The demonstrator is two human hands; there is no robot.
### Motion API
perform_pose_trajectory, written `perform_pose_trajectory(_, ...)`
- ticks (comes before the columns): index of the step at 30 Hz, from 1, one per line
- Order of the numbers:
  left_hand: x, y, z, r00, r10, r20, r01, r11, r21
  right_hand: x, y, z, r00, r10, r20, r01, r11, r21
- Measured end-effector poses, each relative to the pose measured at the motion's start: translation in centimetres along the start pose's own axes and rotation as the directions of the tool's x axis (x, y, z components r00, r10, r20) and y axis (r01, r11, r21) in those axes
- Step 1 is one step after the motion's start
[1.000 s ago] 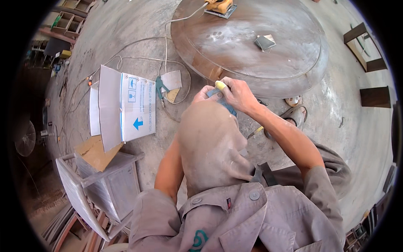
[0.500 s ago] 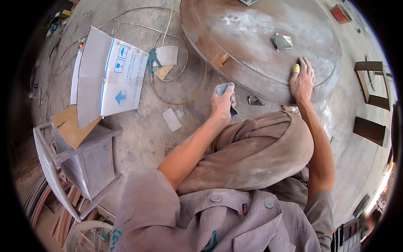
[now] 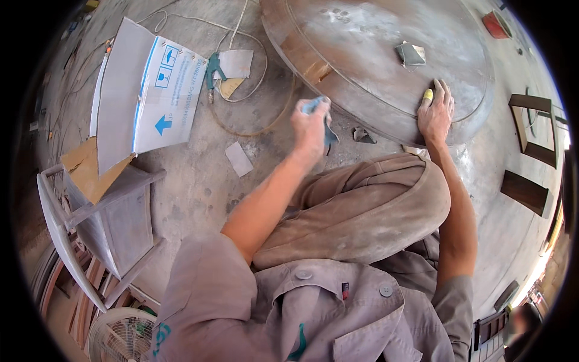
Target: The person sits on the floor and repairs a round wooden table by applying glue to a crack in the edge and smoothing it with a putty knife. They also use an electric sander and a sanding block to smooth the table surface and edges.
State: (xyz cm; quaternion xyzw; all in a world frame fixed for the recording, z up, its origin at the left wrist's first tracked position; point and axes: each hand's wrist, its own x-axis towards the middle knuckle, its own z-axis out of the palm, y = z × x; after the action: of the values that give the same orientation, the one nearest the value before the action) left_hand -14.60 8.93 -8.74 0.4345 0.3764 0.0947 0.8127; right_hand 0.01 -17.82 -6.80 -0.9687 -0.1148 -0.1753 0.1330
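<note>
A flattened cardboard box point(image 3: 145, 90) lies on the concrete floor point(image 3: 199, 181). The left hand point(image 3: 310, 123) pinches a folded bluish sanding sheet point(image 3: 319, 114) above the round tabletop's point(image 3: 374, 36) near edge; the right hand point(image 3: 435, 111) rests flat on its rim, holding nothing. Sanding would go best with steady, even strokes along that edge.
</note>
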Motion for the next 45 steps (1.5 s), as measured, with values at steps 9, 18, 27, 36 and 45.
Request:
perform_pose_trajectory(9,1.8,0.5,-1.3,1.0,-0.022,0.006,0.023,0.983,-0.183,0.0,0.0,0.2,1.0,-0.009,0.012,0.009,1.0,-0.015)
perform_pose_trajectory(18,5.0,-1.1,-3.7,0.965,-0.136,0.224,0.223,0.873,-0.433,0.0,-0.3,0.3,1.0,-0.01,0.019,0.011,1.0,-0.021)
perform_pose_trajectory(27,3.7,-3.3,-3.4,0.89,-0.232,0.391,0.411,0.779,-0.473,0.3,-1.1,-0.1,0.999,-0.025,0.027,0.024,1.0,0.007)
perform_pose_trajectory(36,2.9,-5.3,-3.0,0.862,-0.24,0.446,0.445,0.779,-0.442,0.5,-1.7,0.1,0.999,-0.046,0.029,0.046,0.999,0.01)
perform_pose_trajectory(45,6.3,0.1,-1.4,0.92,-0.194,0.341,0.363,0.753,-0.549,0.6,-0.4,-0.3,1.0,-0.007,0.026,0.007,1.0,-0.021)
